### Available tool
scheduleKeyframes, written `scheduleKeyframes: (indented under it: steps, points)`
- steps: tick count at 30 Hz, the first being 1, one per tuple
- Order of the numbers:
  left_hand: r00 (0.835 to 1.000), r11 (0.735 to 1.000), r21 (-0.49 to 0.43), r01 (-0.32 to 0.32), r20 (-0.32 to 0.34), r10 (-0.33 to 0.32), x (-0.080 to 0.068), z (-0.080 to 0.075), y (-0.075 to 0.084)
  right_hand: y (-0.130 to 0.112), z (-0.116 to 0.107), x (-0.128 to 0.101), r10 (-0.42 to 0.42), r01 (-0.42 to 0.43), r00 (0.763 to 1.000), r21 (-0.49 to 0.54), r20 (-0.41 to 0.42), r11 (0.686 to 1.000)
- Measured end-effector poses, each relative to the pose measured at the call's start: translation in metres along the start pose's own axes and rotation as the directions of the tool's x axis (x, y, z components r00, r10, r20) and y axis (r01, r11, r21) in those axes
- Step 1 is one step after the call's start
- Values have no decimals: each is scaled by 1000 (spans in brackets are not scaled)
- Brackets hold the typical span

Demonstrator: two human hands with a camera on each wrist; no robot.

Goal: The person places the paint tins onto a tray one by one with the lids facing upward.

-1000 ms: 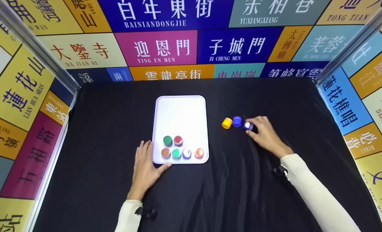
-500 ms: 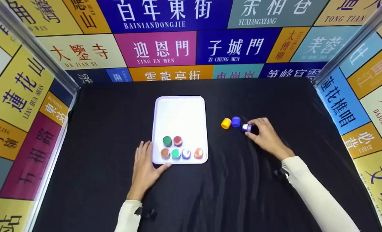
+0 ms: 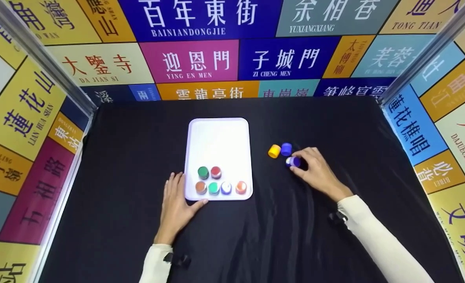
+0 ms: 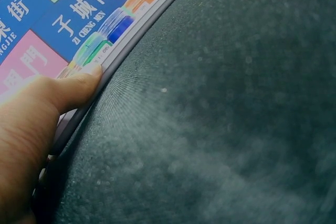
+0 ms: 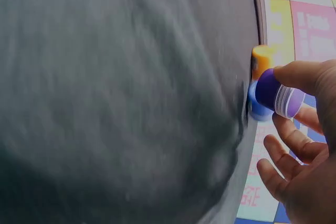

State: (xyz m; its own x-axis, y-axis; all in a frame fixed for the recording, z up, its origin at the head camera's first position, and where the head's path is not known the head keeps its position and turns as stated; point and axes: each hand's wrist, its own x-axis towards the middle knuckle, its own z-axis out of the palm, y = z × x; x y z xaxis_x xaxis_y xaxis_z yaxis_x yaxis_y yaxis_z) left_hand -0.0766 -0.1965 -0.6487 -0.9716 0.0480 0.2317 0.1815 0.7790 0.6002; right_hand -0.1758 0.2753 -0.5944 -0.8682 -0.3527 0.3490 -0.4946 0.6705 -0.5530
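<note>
My left hand (image 3: 175, 210) rests at the near-left corner of a white tray (image 3: 218, 143), fingers straight along its side and thumb (image 4: 79, 87) on the front rim. With thumb and fingertips, my right hand (image 3: 319, 173) pinches a small purple paint pot (image 3: 293, 161), tilted in the right wrist view. Just beyond it are a blue pot (image 3: 286, 149) and a yellow pot (image 3: 274, 151), close together on the cloth. On the tray's near part stand a dark green pot (image 3: 203, 172) and a red pot (image 3: 215, 172) behind a row of several more.
The front row holds a brown pot (image 3: 200, 188), a light green pot (image 3: 213, 188), a white-and-blue pot (image 3: 226, 188) and an orange pot (image 3: 240, 187). Black cloth (image 3: 138, 149) covers the table. Printed panels (image 3: 287, 59) wall in the back and sides.
My right hand has moved slightly left and nearer with the purple paint pot, turning it. The left hand and the tray stay in place.
</note>
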Motion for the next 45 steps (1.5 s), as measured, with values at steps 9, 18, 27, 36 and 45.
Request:
scheduleKeyframes:
  steps: [9, 18, 27, 36, 45]
  points:
    - [1000, 1000, -3, -1, 2, 1, 0, 0, 0, -17, 18, -2, -67, 67, 997, 4, 33, 998]
    - [1000, 1000, -6, 25, 11, -25, 0, 0, 0, -34, 33, 6, -118, 116, 991, 31, 56, 993]
    - [999, 999, -8, 35, 28, -35, 0, -1, 0, -46, 42, 14, -151, 148, 986, 44, 76, 988]
    - [999, 999, -10, 31, 24, -31, 0, -1, 0, -57, 50, 24, -176, 172, 979, 40, 106, 984]
    - [1000, 1000, -12, 4, 2, -4, -1, 0, -1, -72, 61, 36, -236, 230, 964, 58, 123, 971]
